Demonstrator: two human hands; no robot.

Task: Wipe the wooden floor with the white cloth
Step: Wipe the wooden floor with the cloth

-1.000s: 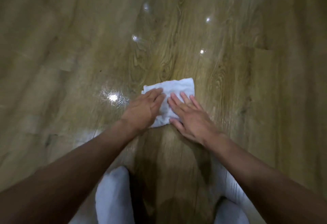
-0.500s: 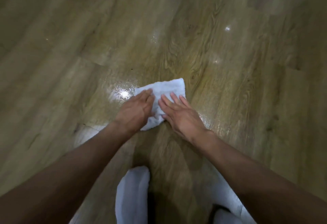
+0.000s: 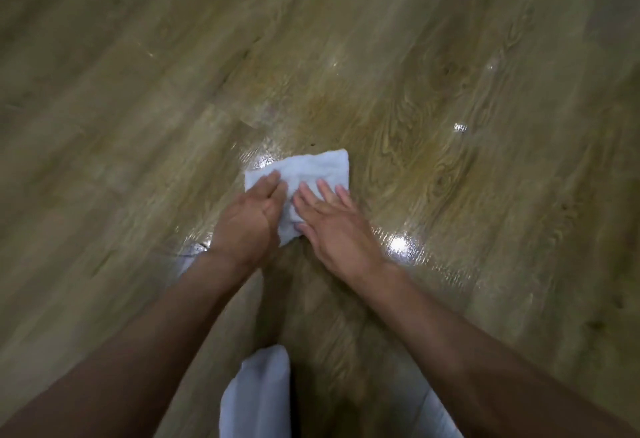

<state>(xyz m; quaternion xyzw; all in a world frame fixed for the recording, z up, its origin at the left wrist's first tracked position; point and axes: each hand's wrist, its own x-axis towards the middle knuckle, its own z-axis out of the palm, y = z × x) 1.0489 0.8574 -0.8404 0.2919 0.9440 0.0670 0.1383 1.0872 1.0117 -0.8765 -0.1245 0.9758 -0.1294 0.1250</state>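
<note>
A folded white cloth [image 3: 311, 169] lies flat on the wooden floor [image 3: 450, 126] in the middle of the view. My left hand [image 3: 247, 221] presses on the cloth's left near part with straight fingers. My right hand [image 3: 334, 226] presses on its right near part, fingers spread and flat. Both hands cover the near half of the cloth; its far edge and far right corner show. The two hands lie side by side, almost touching.
The floor shines wet with bright glints around the cloth, one patch at the right of my right wrist [image 3: 401, 243]. My knees in white trousers [image 3: 259, 396] sit at the bottom edge. Bare planks stretch away on all sides.
The view has swung, so the planks now run more diagonally. Both hands stay flat on the cloth, which has slid sideways over the floor with them.
</note>
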